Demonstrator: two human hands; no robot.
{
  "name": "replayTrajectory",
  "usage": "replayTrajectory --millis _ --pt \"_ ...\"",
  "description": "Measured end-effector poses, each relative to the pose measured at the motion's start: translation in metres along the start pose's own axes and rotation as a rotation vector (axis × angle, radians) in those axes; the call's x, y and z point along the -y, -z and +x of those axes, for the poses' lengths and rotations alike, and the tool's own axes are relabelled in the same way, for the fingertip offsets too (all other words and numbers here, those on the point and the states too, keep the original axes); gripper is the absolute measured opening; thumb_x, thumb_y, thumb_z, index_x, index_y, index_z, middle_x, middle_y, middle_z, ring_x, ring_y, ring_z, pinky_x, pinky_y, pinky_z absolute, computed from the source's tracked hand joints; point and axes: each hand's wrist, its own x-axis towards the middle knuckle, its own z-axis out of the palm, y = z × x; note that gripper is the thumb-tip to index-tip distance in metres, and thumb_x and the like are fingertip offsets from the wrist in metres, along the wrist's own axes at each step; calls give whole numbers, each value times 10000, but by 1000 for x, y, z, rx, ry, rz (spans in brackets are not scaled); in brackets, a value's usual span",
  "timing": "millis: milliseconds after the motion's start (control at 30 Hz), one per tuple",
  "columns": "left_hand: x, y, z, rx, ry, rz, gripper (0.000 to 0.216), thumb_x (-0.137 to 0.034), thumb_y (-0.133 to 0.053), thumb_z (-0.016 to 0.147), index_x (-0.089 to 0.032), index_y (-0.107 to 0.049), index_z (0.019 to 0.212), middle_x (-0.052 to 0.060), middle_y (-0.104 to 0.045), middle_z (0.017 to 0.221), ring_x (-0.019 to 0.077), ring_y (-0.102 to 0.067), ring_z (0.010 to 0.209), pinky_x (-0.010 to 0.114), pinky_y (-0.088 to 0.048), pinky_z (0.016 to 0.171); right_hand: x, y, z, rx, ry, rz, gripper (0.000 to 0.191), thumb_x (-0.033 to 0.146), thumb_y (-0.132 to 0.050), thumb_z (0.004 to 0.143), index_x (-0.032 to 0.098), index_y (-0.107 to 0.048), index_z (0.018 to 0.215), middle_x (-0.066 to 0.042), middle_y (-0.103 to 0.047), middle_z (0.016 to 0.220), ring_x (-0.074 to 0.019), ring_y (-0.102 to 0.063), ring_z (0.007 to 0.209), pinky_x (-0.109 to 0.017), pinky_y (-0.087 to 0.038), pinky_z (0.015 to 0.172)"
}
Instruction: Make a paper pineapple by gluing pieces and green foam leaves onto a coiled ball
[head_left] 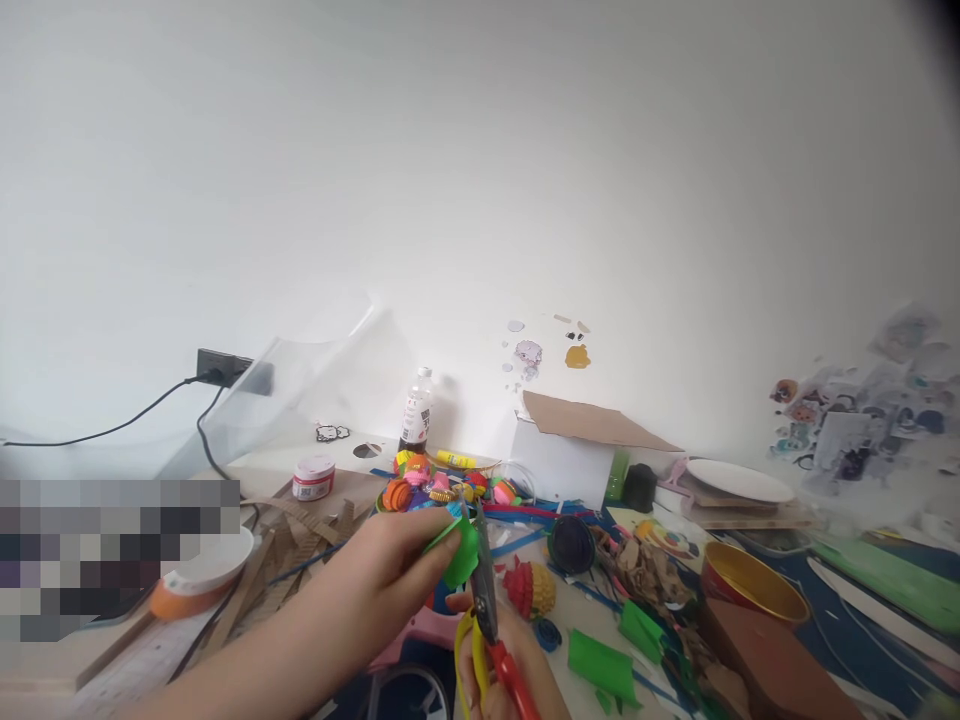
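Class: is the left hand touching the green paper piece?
Touching. The head view shows the left hand pinching the green paper piece at its left edge, with no gap between them.

place: home craft corner
table (112, 650): strewn with coloured paper scraps (600, 665), cardboard strips (285, 560)
far wall (480, 200): white, stickers (862, 410) at right, socket (221, 367) at left

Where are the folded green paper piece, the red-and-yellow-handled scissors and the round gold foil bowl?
folded green paper piece (460, 556): head view, its middle.
red-and-yellow-handled scissors (484, 585): head view, the blades.
round gold foil bowl (750, 583): head view, its inner wall.
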Motion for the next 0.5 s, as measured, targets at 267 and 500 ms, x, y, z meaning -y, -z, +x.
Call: replayTrajectory --millis 267,500 --pt "-2 -1 1 50 17 64 321 -393 -323 875 -196 -445 653 -10 -532 639 143 -467 609 229 -329 546 6 6 9 162 -83 126 737 758 -567 592 181 -530 1049 68 -358 588 -68 -297 445 -200 -264 416" --pt "1 2 1 21 -10 100 353 -395 -327 874 -194 -450 611 -24 -481 614 135 -433 588 234 -319 530 -5 11 5 69 -141 75 619 670 -592 669 174 -551 1037 48 -446 553 -89 -368 460 -196 -303 418"
